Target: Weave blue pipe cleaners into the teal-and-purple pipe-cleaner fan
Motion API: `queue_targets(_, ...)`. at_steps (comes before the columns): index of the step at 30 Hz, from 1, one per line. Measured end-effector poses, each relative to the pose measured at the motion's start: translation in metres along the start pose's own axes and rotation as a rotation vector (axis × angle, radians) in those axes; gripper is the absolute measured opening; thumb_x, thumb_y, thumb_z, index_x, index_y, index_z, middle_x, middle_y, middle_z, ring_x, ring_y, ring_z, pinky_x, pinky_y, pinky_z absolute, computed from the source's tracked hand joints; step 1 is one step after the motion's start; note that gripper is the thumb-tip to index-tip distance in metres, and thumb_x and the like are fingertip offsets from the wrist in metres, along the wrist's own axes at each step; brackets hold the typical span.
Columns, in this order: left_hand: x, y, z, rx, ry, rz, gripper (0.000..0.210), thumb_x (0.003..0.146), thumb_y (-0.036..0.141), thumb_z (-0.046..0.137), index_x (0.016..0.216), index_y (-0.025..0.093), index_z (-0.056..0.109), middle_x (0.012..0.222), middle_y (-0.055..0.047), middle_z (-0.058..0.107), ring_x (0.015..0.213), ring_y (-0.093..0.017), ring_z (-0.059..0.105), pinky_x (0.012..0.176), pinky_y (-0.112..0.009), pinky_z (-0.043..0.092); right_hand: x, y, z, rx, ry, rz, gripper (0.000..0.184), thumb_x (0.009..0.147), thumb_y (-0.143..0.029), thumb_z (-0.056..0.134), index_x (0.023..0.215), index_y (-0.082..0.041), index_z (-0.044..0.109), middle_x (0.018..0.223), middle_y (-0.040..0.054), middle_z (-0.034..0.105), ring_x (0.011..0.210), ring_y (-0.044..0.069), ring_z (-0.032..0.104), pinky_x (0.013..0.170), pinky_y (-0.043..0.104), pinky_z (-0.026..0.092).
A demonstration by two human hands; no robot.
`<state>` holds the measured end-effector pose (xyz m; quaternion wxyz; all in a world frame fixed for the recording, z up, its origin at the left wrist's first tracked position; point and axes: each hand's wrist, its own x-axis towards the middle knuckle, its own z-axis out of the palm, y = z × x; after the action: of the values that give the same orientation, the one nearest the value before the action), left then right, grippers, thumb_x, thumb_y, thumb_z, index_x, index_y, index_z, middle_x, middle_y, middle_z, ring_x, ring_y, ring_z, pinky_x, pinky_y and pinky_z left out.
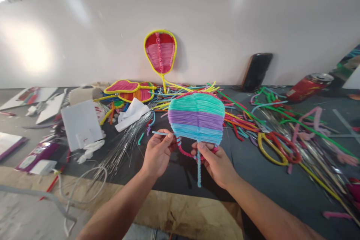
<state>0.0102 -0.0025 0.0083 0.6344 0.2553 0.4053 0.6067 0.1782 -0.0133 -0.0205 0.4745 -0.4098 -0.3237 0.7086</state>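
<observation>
A rounded pipe-cleaner panel (197,116) with teal, purple and light blue bands is held upright between my hands. A twisted light blue stem (199,170) runs down its middle, and a pink twisted frame curves around the bottom. My right hand (221,165) is closed on the panel's lower edge and frame, its thumb beside the stem. My left hand (159,153) pinches a light blue pipe cleaner (159,132) at the panel's lower left corner; its free end points left. Some of the fingertips are hidden behind the work.
Loose pipe cleaners (247,120) spread behind the panel. A yellow-edged paddle shape (160,54) leans on the white board (213,26). To the right are a phone (256,72), a red can (309,87) and scissors (272,149). Bare wires (120,150) and a power strip (36,156) lie left.
</observation>
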Motion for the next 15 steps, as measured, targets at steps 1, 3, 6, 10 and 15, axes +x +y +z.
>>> queue_targets(1,-0.0001,0.0001,-0.0001,0.000,0.002,0.000,0.022,0.071,0.023,0.074,0.078,0.016,0.055,0.066,0.002,0.060,0.064,-0.011,0.060,0.062,-0.022,0.049,-0.0001,0.0001,-0.0002,0.001,-0.004,0.006,0.033,0.072,-0.048,0.071,0.083,-0.017,0.071,0.066,0.0036,0.068,0.065,0.015,0.064,0.058,0.024,0.045)
queue_targets(3,0.0000,0.0001,-0.0005,0.003,0.011,-0.006,0.022,0.071,0.023,0.075,0.078,0.016,0.055,0.067,0.002,0.061,0.063,-0.010,0.059,0.060,-0.021,0.048,-0.0003,0.0012,-0.0010,-0.002,-0.013,0.013,0.033,0.073,-0.048,0.070,0.084,-0.017,0.071,0.067,0.0037,0.068,0.064,0.015,0.063,0.058,0.024,0.045)
queue_targets(6,0.0008,-0.0003,-0.0010,0.009,0.025,-0.034,0.025,0.069,0.025,0.076,0.078,0.016,0.054,0.067,0.002,0.061,0.060,-0.010,0.058,0.057,-0.020,0.046,0.0001,0.0041,-0.0025,-0.016,-0.026,0.000,0.032,0.074,-0.047,0.069,0.085,-0.016,0.071,0.069,0.0043,0.068,0.067,0.015,0.064,0.061,0.025,0.046)
queue_targets(10,0.0022,-0.0014,-0.0017,0.000,-0.003,-0.082,0.024,0.070,0.026,0.076,0.078,0.015,0.056,0.067,0.001,0.060,0.057,-0.009,0.056,0.055,-0.019,0.045,0.0010,0.0069,-0.0035,-0.051,-0.039,-0.038,0.031,0.076,-0.046,0.068,0.086,-0.017,0.071,0.072,0.0049,0.069,0.070,0.017,0.064,0.063,0.026,0.047)
queue_targets(15,0.0020,-0.0018,-0.0030,-0.026,-0.022,-0.139,0.022,0.070,0.025,0.075,0.076,0.015,0.057,0.065,0.002,0.058,0.055,-0.007,0.054,0.054,-0.018,0.046,0.0006,0.0061,-0.0033,-0.041,-0.062,-0.049,0.027,0.077,-0.043,0.068,0.084,-0.017,0.071,0.071,0.0037,0.070,0.069,0.015,0.064,0.063,0.026,0.046)
